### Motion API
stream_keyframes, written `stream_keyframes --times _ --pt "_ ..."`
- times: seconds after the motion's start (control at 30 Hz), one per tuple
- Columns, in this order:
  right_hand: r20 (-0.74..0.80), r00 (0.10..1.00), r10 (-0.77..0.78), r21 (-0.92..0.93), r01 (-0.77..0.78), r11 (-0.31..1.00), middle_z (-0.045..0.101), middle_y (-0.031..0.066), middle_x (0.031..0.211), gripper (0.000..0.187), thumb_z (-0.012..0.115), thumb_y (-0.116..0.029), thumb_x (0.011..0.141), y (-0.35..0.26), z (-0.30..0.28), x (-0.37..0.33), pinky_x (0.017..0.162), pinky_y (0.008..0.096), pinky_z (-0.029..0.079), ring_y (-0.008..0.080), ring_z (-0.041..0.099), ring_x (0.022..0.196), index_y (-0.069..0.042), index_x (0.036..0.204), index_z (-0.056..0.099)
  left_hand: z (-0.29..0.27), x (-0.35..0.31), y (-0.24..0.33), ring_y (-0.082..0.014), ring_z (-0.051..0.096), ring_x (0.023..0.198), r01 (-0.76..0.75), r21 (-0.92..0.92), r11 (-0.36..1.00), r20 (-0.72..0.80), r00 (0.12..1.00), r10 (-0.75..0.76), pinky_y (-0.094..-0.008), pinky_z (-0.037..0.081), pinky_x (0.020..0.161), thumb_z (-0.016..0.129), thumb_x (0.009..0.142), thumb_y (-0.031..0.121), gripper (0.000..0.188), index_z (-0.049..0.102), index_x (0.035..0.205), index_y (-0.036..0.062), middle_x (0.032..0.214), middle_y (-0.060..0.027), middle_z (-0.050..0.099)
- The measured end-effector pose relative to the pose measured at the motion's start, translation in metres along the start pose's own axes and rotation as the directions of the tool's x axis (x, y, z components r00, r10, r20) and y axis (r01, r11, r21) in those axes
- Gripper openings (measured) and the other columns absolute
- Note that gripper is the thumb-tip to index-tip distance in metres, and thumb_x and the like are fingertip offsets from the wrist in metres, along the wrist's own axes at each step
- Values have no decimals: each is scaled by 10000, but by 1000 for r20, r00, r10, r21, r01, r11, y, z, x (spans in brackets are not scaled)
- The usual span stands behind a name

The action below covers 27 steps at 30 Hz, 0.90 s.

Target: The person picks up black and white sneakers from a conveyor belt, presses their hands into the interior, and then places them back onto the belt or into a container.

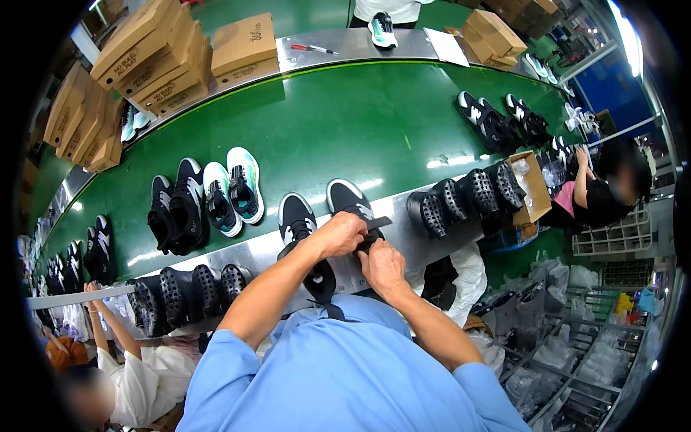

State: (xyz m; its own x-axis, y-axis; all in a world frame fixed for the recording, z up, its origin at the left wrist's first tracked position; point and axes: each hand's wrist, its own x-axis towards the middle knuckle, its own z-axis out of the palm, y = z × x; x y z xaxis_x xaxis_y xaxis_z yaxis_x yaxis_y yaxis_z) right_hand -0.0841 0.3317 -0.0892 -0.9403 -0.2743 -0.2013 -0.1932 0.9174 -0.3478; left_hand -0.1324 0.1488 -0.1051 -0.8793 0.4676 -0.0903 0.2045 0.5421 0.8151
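Right now, the worker in blue bends over a black shoe with a white toe edge on the metal ledge along the near side of the green belt. Its toe points away from the worker, toward the belt, and its long axis runs across the ledge, leaning a little to the worker's left at the toe end; the hands hide its heel.

The left hand lies over the shoe's upper with its fingers bent, just where a dark flat strip sticks out toward the right. From where I stand, I can't tell whether those fingers pinch the strip. The right hand comes in nearer the heel, thumb and fingers bent in against the shoe; whether they close on anything, I can't make out either.

Beside it, farther left along the belt's near edge, the matching shoe lies on much the same axis, toe beltward. On the belt itself, to the left, sit a black pair and a white-and-teal pair, toes toward the belt's far side. Cardboard boxes are stacked along that far side.
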Motion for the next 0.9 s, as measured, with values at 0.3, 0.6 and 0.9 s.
stream_keyframes --times 0.3,0.6,0.9 --pt "37 999 -37 146 31 989 723 262 979 400 787 -229 844 47 16 24 868 543 543 446 702 970 14 1135 658 44 -36 35 -451 643 1066 423 7 906 -370 843 -390 -495 540 935 845 774 152 1000 298 1610 125 1137 -286 625" --pt "50 996 76 17 -77 997 740 270 874 350 726 -331 847 29 49 55 832 571 560 476 725 868 -15 997 707 50 -57 39 -443 715 844 402 -12 916 -471 805 -360 -538 569 748 758 849 129 764 425 1534 68 916 -268 695" --pt "158 982 -101 -27 107 994 737 275 878 343 692 -335 901 18 38 53 808 572 564 475 723 854 -4 988 716 85 -155 -14 -513 649 1069 607 -309 732 -511 544 -666 -568 530 916 709 863 151 656 442 1425 -56 1119 -327 667"
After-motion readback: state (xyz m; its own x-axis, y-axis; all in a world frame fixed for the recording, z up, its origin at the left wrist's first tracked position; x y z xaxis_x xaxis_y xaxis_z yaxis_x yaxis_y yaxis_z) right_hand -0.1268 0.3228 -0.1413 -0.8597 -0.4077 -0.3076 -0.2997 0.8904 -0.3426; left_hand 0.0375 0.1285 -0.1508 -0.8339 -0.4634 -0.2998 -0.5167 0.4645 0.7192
